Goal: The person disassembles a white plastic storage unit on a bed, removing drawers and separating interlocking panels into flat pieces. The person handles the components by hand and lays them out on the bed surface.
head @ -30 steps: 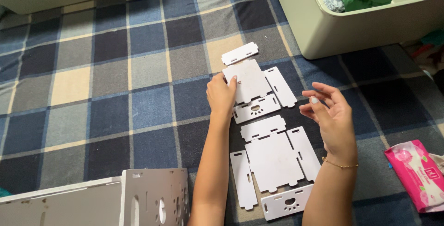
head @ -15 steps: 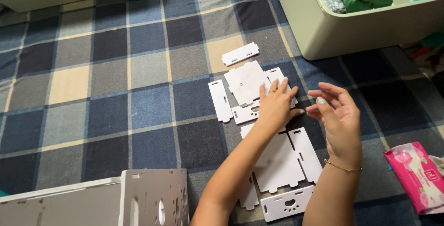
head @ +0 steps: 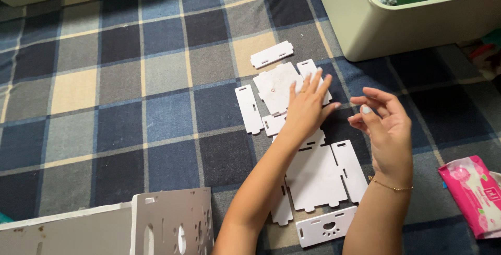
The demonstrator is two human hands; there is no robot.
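Bare checked blanket point(head: 130, 93) lies left of the white panels point(head: 313, 179); a pale bin point(head: 391, 30) crowds the upper right. The left hand point(head: 308, 106) rests flat, fingers point(head: 315, 80) spread, on the narrow side panel point(head: 308, 69). The right hand point(head: 386, 127) hovers loosely curled, holding nothing.

I see my left hand point(head: 308, 106) lying flat with its fingers spread on white flat pieces. Under my fingertips is a narrow white strip point(head: 309, 69), tilted. Just left of my fingers lies a square white panel point(head: 275, 85) with a tiny hole, flat on the blanket. Under my palm peeks a small white piece point(head: 272, 124). Another narrow strip point(head: 248, 109) lies flat further left, apart from my fingers.
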